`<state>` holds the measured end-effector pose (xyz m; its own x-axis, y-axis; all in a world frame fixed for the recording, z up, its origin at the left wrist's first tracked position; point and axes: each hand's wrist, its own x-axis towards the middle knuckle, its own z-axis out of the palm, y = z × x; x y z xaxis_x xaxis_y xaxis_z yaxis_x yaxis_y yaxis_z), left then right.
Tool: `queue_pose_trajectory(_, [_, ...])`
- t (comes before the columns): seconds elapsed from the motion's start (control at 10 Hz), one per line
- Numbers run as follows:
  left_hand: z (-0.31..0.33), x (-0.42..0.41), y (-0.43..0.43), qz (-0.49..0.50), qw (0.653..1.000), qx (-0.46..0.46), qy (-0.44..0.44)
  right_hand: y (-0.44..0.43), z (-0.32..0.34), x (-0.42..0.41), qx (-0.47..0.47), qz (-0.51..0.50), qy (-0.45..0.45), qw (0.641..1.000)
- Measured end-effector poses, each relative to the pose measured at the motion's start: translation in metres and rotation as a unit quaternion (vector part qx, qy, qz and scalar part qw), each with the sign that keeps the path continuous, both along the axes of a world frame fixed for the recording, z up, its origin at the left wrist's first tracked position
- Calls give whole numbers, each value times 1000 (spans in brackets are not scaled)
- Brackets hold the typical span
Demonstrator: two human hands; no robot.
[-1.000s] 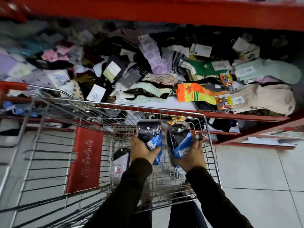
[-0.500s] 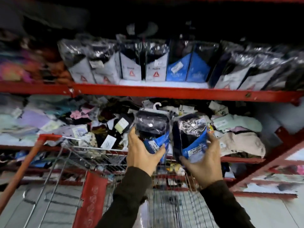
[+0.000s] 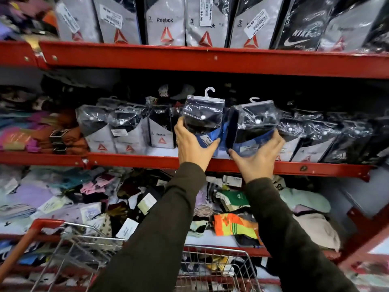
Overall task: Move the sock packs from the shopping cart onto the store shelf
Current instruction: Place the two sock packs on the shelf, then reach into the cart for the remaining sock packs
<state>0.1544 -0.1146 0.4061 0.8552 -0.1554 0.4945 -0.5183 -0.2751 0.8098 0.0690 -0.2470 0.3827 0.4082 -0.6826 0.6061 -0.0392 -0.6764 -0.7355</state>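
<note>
Two hands up at the middle shelf (image 3: 210,162), one sock pack each. Left hand (image 3: 194,147) has its grip closed round the lower part of the left sock pack (image 3: 203,118), thumb across the blue card front, other fingers behind. Right hand (image 3: 255,157) has its grip closed on the right sock pack (image 3: 253,127), thumb under the bottom edge, fingers wrapped up the right side. Both packs clear plastic, dark socks, blue card, one white hook on top, one white snap each. The 2 packs sit side by side, nearly touching, upright with a slight tilt, at the front edge of the middle shelf; cannot tell whether their bottoms rest on it.

Left of the left grip: 3 grey-card Reebok packs (image 3: 161,132) standing on the same shelf, then folded brown and pink socks. Right of the right grip: a row of dark packs (image 3: 311,142), at least 3, count unclear from blur.

Above the grips: top shelf (image 3: 210,60) with 5 grey Reebok packs clearly seen (image 3: 165,22) plus 1 black Nike pack (image 3: 299,28).

Below the grips: a lower shelf of loose socks (image 3: 235,225), too many to count. Below that, 1 shopping cart (image 3: 242,256) with a red handle, two dark sleeves crossing over it.
</note>
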Motion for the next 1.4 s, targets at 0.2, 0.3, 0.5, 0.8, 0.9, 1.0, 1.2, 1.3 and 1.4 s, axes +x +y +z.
queue_pose_trajectory(0.2, [-16,18,-41,18,999,31,24,-18,-19,31,14,-59,31,998])
queue_pose_trajectory(0.3, [-21,22,-54,34,997,59,30,-23,-29,37,15,-75,57,995])
queue_pose_trajectory(0.5, [-36,22,-62,38,993,105,32,-27,-39,34,26,-56,98,993])
queue_pose_trajectory(0.8, [-116,-19,16,-85,995,19,-42,30,-110,-20,46,-19,38,998])
queue_pose_trajectory(0.9, [-188,-40,71,-106,990,88,-15,71,-174,-45,66,43,123,989])
queue_pose_trajectory(1.0, [-261,-57,131,-96,980,153,80,116,-245,-64,119,92,252,956])
queue_pose_trajectory(1.2, [-382,-91,235,-6,894,262,363,197,-362,-98,195,146,565,789])
queue_pose_trajectory(1.3, [-427,-103,268,24,805,360,471,230,-407,-104,218,161,645,715])
queue_pose_trajectory(1.4, [-471,-110,286,33,744,386,544,257,-444,-105,210,180,713,644])
